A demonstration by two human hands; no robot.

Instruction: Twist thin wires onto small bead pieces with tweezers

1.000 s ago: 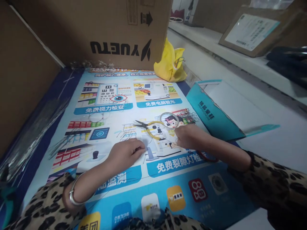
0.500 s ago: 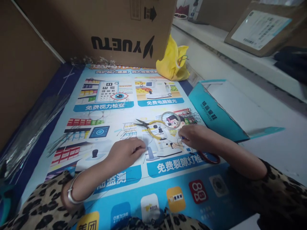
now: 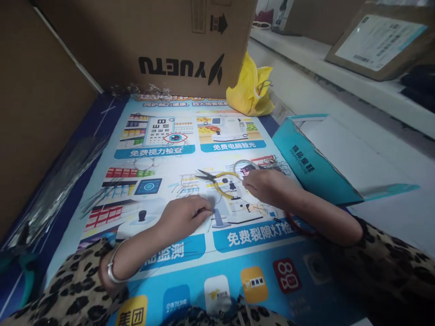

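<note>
My left hand (image 3: 185,216) rests low over the printed sheet (image 3: 176,165), thumb and forefinger pinched together. A faint thin strand shows by its fingertips, but I cannot make out what they hold. Farther right, my right hand (image 3: 265,183) is closed, its fingertips just beside the pliers with yellow handles (image 3: 222,192). What it pinches is hidden. The pliers lie on the sheet with their jaws pointing left. A clear round ring (image 3: 236,166) lies behind my right hand, partly covered by it. Under my right wrist a red loop-shaped handle (image 3: 302,230) shows in part.
Loose thin wires (image 3: 277,165) lie on the sheet by a teal box (image 3: 306,158). A yellow bag (image 3: 251,88) stands before a large cardboard box (image 3: 183,40). At left are bundled wires in clear wrap (image 3: 50,190) and teal-handled pliers (image 3: 27,271).
My right hand has moved left and slightly up, now covering part of the clear ring. My left hand keeps its pinch. The view has shifted a little.
</note>
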